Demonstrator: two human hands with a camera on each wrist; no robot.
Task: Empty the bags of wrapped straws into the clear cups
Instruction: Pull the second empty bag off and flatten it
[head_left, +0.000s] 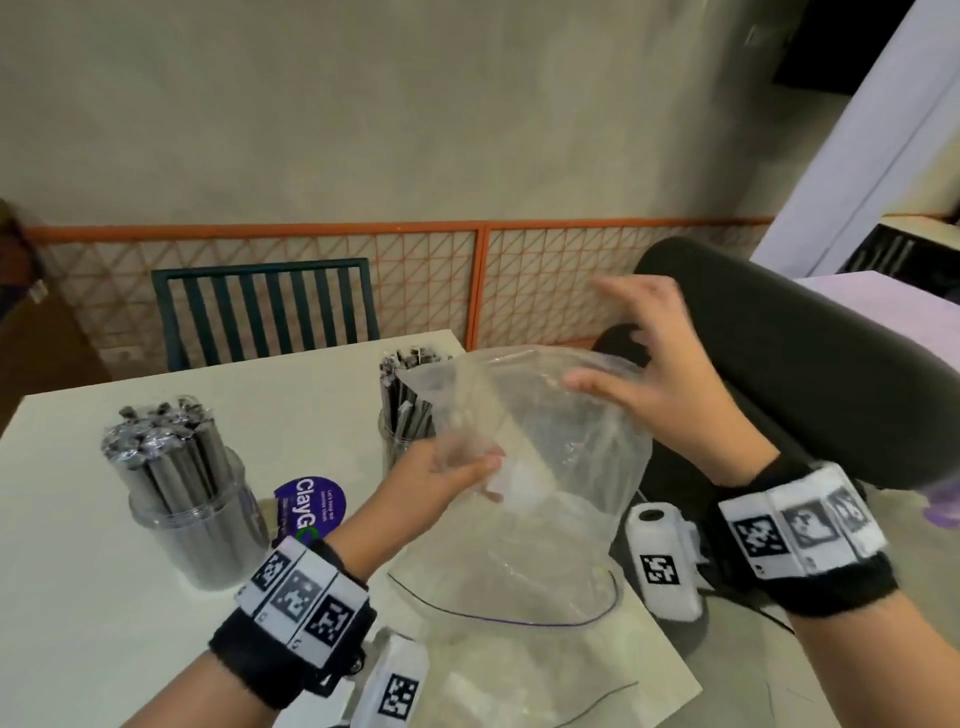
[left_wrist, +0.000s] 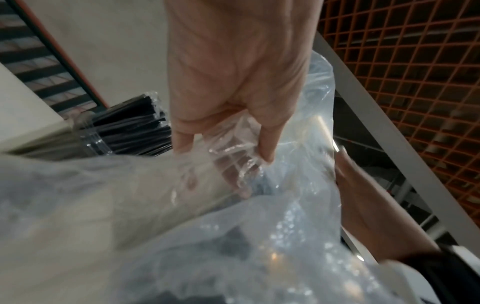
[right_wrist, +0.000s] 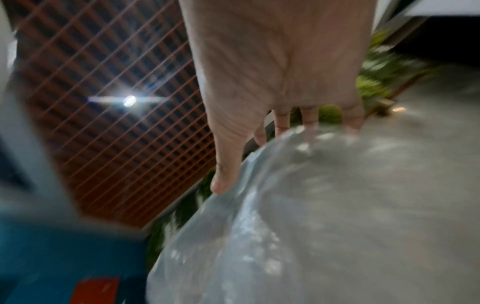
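A large clear plastic bag (head_left: 550, 457) billows above the table's right edge, and I see no straws in it. My left hand (head_left: 467, 470) grips a bunched fold of the clear bag (left_wrist: 272, 236) from the left, with the left hand (left_wrist: 228, 144) curled into the plastic. My right hand (head_left: 623, 353) is spread, thumb and fingers straight. In the right wrist view the right hand (right_wrist: 259, 144) touches the top of the bag (right_wrist: 324, 216) with its thumb. The left clear cup (head_left: 200, 525) holds wrapped black straws (head_left: 161, 441). A second cup (head_left: 402, 441) of straws (left_wrist: 132, 127) stands partly behind the bag.
The white table (head_left: 93, 597) carries a purple round sign (head_left: 311, 506) and a flat clear bag (head_left: 519, 680) near the front edge. A green chair (head_left: 265, 312) stands behind the table, a black chair (head_left: 810, 374) to its right, and an orange grid fence (head_left: 519, 280) beyond.
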